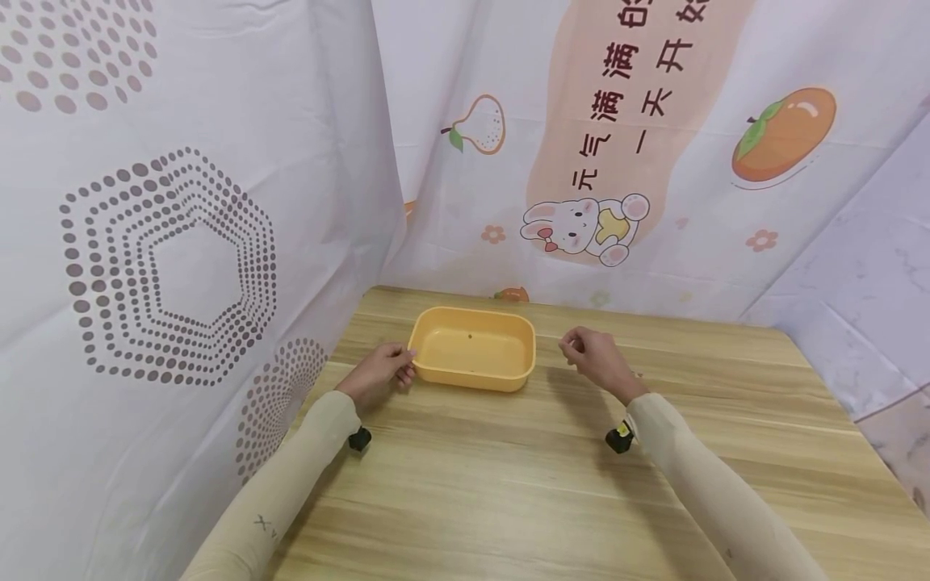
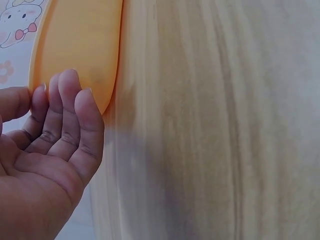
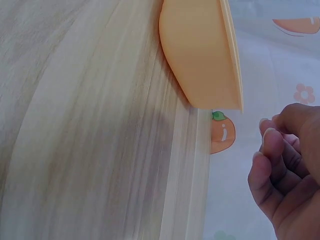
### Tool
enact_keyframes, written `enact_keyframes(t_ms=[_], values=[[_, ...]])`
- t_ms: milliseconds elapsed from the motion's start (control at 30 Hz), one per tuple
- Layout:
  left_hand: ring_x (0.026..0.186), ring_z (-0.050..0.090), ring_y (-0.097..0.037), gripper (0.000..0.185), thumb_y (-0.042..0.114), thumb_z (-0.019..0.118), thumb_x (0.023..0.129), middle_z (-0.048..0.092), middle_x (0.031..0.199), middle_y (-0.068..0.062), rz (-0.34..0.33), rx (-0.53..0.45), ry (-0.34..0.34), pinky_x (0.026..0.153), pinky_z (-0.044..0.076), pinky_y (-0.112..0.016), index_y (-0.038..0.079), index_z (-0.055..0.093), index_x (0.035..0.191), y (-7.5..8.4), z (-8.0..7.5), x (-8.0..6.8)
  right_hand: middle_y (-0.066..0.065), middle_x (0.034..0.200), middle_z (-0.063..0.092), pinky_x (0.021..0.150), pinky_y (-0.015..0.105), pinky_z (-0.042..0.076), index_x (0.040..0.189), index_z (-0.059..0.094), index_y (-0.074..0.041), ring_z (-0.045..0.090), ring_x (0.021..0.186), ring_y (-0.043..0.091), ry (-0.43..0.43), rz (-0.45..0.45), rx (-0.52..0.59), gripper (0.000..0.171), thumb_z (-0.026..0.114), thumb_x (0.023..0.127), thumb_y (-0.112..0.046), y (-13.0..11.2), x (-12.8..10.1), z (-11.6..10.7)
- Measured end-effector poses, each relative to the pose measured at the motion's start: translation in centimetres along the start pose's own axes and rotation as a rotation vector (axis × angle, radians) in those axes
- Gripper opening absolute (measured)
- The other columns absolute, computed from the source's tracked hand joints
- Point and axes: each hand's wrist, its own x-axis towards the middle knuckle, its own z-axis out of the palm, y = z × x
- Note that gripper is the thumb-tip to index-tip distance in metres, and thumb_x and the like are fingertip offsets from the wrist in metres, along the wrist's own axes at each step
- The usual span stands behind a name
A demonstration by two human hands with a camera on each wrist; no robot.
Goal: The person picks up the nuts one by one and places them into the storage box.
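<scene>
A rectangular yellow-orange plastic basin (image 1: 472, 377) with rounded corners stands on the wooden table, and nothing lies in it. At its left end my left hand (image 1: 378, 372) pinches the rim between thumb and index finger. The left wrist view shows the other fingers of that hand (image 2: 60, 150) loosely bent beside the basin's outer wall (image 2: 82, 45). Off the basin's right end, my right hand (image 1: 601, 363) hovers apart from it above the table. Its fingers curl loosely with nothing in them, as the right wrist view of the hand (image 3: 287, 175) shows.
The wood-grain table (image 1: 494, 484) reaches toward me and to the right. A white printed cloth (image 1: 436, 226) hangs along the table's back edge, and another patterned cloth (image 1: 196, 274) closes off the left side. Small black wrist cameras hang under both sleeves.
</scene>
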Motion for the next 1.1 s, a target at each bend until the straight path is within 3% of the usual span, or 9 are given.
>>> enact_keyframes(t_ms=[1100], values=[[0.077,0.061,-0.020,0.037,0.030,0.049,0.111,0.063,0.090,-0.011,-0.010,0.016,0.029,0.072,0.058,-0.032,-0.002,0.063,0.098,0.0,0.0,0.1,0.006,0.075,0.069,0.051,0.029,0.052,0.106,0.068,-0.003,0.060,0.057,0.014,-0.005,-0.066,-0.017,0.015,0.059,0.105,-0.016,-1.8,1.0,1.8]])
